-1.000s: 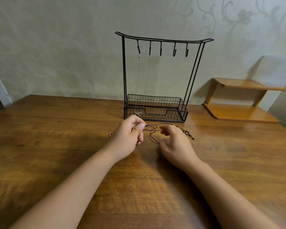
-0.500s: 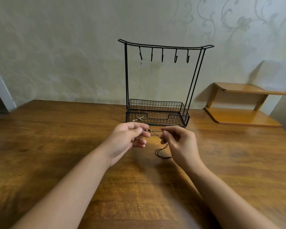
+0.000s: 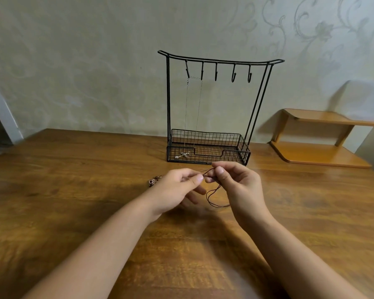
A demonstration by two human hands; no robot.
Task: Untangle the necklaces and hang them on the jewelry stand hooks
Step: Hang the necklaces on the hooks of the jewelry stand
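Observation:
A black wire jewelry stand with several hooks and a mesh basket stands at the back of the wooden table. A thin silver chain necklace hangs from its two leftmost hooks, its cross pendant lying in the basket. In front of the stand, my left hand and my right hand both pinch a dark brown cord necklace just above the table; a loop of cord dangles between them. Small metal beads of the cord show just left of my left hand.
A low two-tier wooden shelf sits at the back right against the patterned wall. The wooden table stretches wide to the left and right of my arms.
Both hands lifted the cord off the table and drew close together. The cord loop now hangs below my right fingers, and the view has tilted slightly.

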